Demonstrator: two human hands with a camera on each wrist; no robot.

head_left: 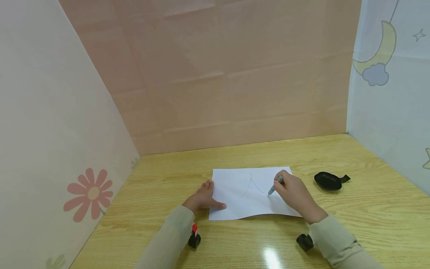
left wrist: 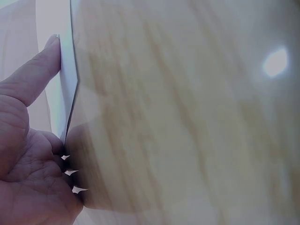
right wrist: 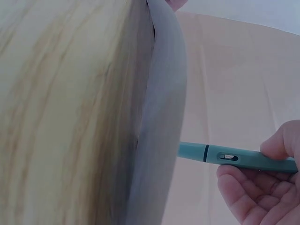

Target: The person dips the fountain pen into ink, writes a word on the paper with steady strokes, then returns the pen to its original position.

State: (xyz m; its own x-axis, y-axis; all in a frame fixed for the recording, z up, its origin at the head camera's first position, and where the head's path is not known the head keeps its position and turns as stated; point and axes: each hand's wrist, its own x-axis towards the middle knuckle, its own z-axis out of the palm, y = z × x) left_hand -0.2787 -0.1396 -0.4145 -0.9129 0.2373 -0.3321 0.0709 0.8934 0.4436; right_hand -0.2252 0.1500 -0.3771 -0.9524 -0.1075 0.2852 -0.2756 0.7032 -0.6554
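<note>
A sheet of white paper lies on the table with its near edge slightly raised. Thin lines on it run down and outward from a short upright stroke. At the sheet's left edge rests my left hand, its thumb stretched over the paper and its other fingers extended at the side. My right hand pinches a teal pen between thumb and fingers, tip down by the end of the right-hand line. In the right wrist view the pen's barrel shows a small window, while the raised paper hides its tip.
A black oval object with a short tail lies to the right of the paper on the wooden table. Small black devices sit by both wrists. Walls stand at the left, back and right of the table.
</note>
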